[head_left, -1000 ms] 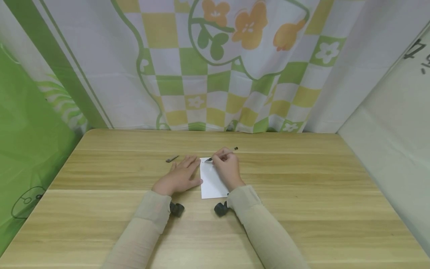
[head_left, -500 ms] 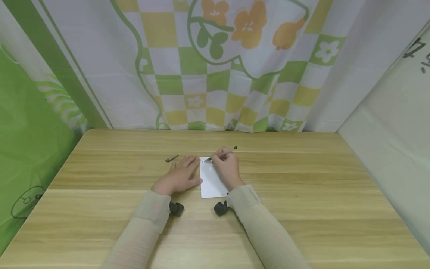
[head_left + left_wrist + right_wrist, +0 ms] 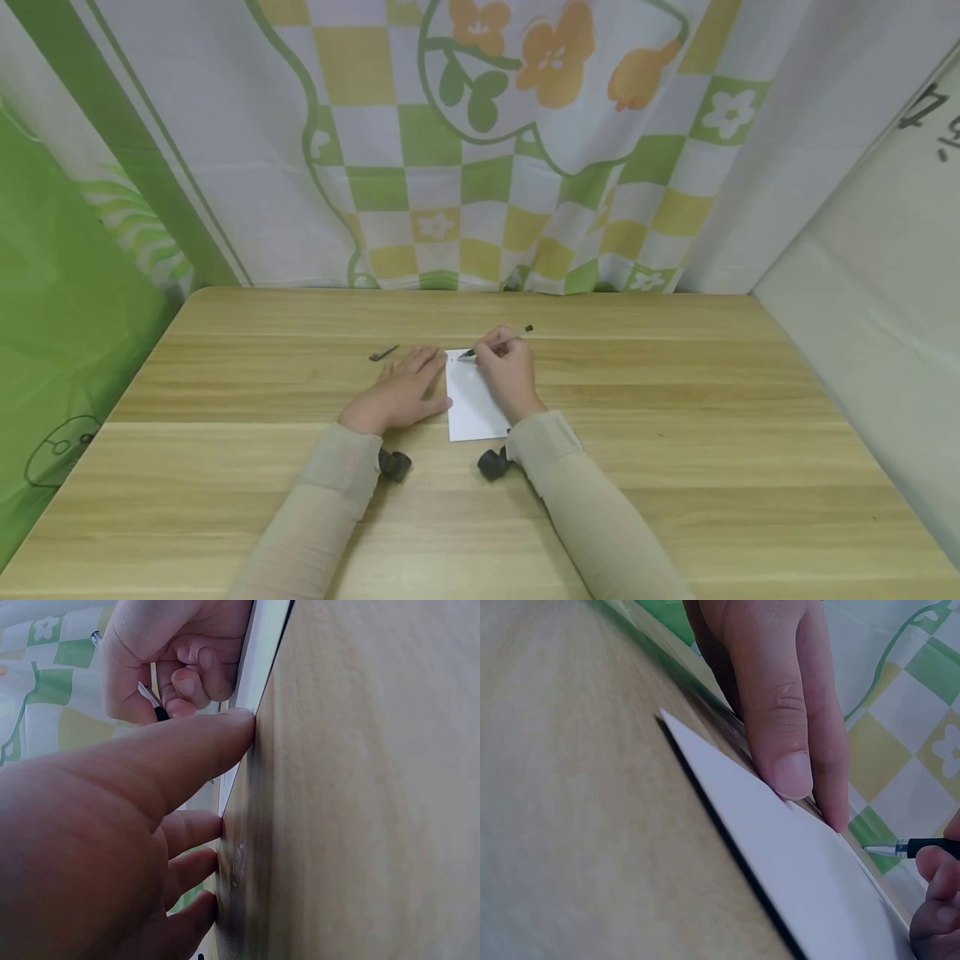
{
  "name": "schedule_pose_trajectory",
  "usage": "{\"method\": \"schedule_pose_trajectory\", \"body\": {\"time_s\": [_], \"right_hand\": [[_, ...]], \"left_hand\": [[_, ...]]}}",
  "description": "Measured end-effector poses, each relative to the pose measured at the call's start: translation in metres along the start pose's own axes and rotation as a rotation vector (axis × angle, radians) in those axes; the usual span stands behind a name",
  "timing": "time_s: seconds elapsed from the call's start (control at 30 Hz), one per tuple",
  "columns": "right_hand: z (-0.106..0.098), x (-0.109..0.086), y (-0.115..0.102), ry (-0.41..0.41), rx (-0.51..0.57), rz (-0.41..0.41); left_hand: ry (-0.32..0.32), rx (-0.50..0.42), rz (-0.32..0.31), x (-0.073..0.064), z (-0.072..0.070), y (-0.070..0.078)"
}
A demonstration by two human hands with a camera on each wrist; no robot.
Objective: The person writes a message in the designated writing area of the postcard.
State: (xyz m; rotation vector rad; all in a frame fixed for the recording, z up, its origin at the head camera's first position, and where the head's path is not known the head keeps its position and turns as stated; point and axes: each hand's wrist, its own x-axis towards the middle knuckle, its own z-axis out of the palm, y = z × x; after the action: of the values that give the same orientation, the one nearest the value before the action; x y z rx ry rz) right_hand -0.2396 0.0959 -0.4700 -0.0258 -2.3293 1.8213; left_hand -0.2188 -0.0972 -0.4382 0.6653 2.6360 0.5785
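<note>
Steadying the paper [image 3: 469,408] on the table [image 3: 675,417] should help: the left hand [image 3: 399,397], fingers spread, touches the paper's left edge. The right hand [image 3: 512,377] pinches the pen [image 3: 467,354] over the paper's top; press lightly.

Wooden table [image 3: 675,500]: one. Toward its far edge: white rectangular paper [image 3: 467,408], one; black-gripped pen [image 3: 913,847], one; dark pen cap [image 3: 384,353], one. Left hand [image 3: 401,395], one; right hand [image 3: 512,377], one. Beige sleeves [image 3: 600,508], two. Black wrist-worn cameras [image 3: 397,467], two. Checked floral curtain [image 3: 480,183] beyond the table's far edge, one.
</note>
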Motion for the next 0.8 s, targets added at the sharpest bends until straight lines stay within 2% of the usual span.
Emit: {"method": "schedule_pose_trajectory", "body": {"time_s": [0.3, 0.8], "right_hand": [[-0.0002, 0.0014, 0.0017, 0.020, 0.022, -0.027], [-0.0005, 0.0026, 0.0053, 0.019, -0.013, -0.036]], "left_hand": [[0.002, -0.010, 0.003, -0.0002, -0.0004, 0.0012], [-0.001, -0.016, 0.009, 0.0004, 0.0011, -0.0003]]}}
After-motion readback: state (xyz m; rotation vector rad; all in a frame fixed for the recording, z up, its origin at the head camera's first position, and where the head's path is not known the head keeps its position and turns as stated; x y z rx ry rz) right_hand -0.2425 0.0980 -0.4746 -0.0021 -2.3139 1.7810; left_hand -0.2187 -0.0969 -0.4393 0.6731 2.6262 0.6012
